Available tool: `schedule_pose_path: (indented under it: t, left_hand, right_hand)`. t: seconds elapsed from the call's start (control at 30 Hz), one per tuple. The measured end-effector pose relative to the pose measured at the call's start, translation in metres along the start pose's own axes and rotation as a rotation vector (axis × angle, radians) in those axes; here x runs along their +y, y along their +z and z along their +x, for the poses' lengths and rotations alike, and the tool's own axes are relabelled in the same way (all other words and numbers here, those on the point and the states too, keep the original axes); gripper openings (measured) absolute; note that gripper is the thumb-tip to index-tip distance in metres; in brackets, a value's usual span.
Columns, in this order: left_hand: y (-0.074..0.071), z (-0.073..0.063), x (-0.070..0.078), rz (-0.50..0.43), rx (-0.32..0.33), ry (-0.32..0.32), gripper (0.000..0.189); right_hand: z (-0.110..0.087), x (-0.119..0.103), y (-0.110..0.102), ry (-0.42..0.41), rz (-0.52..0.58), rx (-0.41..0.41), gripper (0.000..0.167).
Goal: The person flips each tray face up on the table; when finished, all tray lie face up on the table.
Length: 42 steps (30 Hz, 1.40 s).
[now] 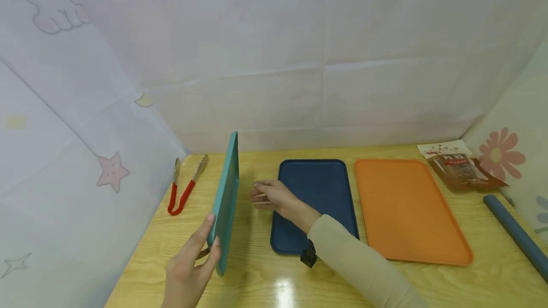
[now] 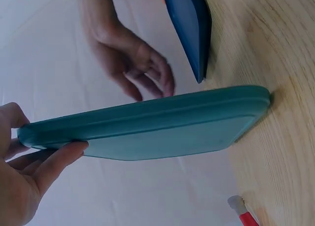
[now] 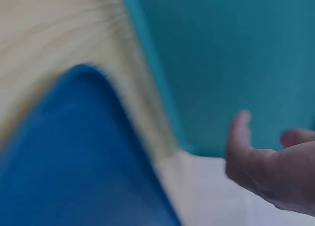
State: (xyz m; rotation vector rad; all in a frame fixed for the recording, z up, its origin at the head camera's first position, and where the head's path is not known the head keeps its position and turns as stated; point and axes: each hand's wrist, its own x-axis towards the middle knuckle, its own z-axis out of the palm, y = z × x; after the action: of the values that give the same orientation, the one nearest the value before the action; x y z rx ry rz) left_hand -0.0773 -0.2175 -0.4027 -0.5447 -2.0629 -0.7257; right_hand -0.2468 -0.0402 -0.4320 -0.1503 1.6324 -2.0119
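Observation:
A teal tray (image 1: 226, 208) stands on its long edge on the wooden table, nearly upright, its inner face turned right. My left hand (image 1: 188, 260) pinches its upper near edge between thumb and fingers, as the left wrist view (image 2: 29, 157) also shows. Across from that inner face hovers my right hand (image 1: 276, 197), fingers loosely bent and holding nothing. In the right wrist view its fingers (image 3: 239, 137) overlap the teal surface. Beneath the right forearm lies a navy blue tray (image 1: 314, 184), flat on the table.
An orange tray (image 1: 404, 213) lies flat to the right of the navy one. Red-handled tongs (image 1: 186, 196) rest at the far left. At the right are a brown food packet (image 1: 462, 168) and a dark blue rod-like roll (image 1: 515, 236). Pale cloth walls (image 1: 265, 99) border the table.

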Motion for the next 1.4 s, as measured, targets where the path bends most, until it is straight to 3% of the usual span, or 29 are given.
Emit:
schedule_pose_path:
  t: [0.1,0.17,0.23,0.3,0.4,0.57,0.73,0.93,1.07,1.2,1.27,1.4]
  left_hand:
    - [-0.005,0.000,0.001,-0.006,0.069,-0.133,0.037]
    - [-0.008,0.001,0.002,-0.009,0.123,-0.248,0.048]
    - [-0.012,0.002,0.003,-0.013,0.162,-0.389,0.059]
    - [-0.017,0.004,0.002,-0.043,0.193,-0.538,0.055]
    - [-0.023,0.007,-0.002,-0.121,0.226,-0.708,0.049]
    - [-0.033,0.011,-0.010,-0.205,0.242,-0.867,0.042]
    - [-0.036,0.016,-0.010,-0.299,0.228,-0.950,0.042]
    - [-0.038,0.024,-0.017,-0.442,0.198,-0.970,0.043]
    - [-0.040,0.031,-0.046,-0.609,0.128,-0.992,0.053]
    - [-0.040,0.030,-0.082,-0.737,0.025,-1.039,0.043]
    - [-0.040,0.027,-0.098,-0.787,-0.042,-1.061,0.041]
    - [-0.036,0.028,-0.128,-0.808,-0.242,-1.103,0.056]
  right_hand:
    - [0.002,0.019,-0.002,0.091,-0.100,-0.024,0.047]
    - [0.000,0.028,-0.002,0.122,-0.162,-0.042,0.048]
    - [-0.001,0.035,-0.002,0.138,-0.194,-0.048,0.050]
    - [-0.001,0.039,-0.002,0.140,-0.212,-0.056,0.051]
    - [-0.001,0.043,-0.002,0.136,-0.205,-0.062,0.051]
    - [-0.004,0.045,-0.004,0.125,-0.211,-0.061,0.045]
    - [-0.007,0.046,-0.006,0.100,-0.213,-0.045,0.051]
    - [-0.011,0.036,-0.011,0.106,-0.219,-0.040,0.065]
    - [-0.012,0.028,-0.019,0.102,-0.223,-0.032,0.066]
    - [-0.010,0.026,-0.027,0.098,-0.234,-0.024,0.064]
    - [-0.010,0.027,-0.031,0.099,-0.243,-0.025,0.064]
    - [-0.010,0.028,-0.036,0.092,-0.266,-0.024,0.063]
